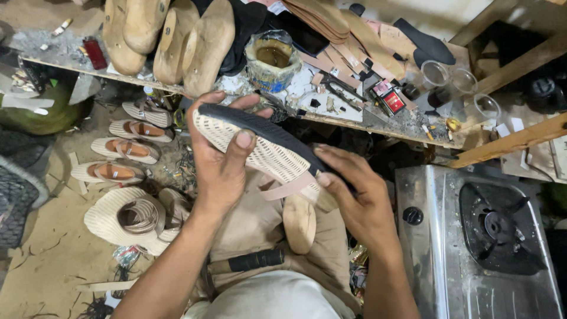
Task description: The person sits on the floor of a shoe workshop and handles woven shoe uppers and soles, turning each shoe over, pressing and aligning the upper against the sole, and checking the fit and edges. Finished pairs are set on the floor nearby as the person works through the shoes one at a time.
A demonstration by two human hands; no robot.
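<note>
Shoe (260,142) between both hands, glue tin (273,59) on bench behind, stove (484,236) right, sandals (127,147) left.

Gas stove (478,248) on the right gets chopped off by the bottom edge. Right hand (360,201) fingers (339,174) disappear behind the shoe (260,142), and its heel end's covered too.

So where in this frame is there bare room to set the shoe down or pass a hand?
Bare patches: the steel top of the gas stove left of its burner, and the dirt floor below the coiled woven strip. The workbench is crowded with wooden lasts, a glue tin and scraps. Both hands, left and right, hold the shoe.
</note>
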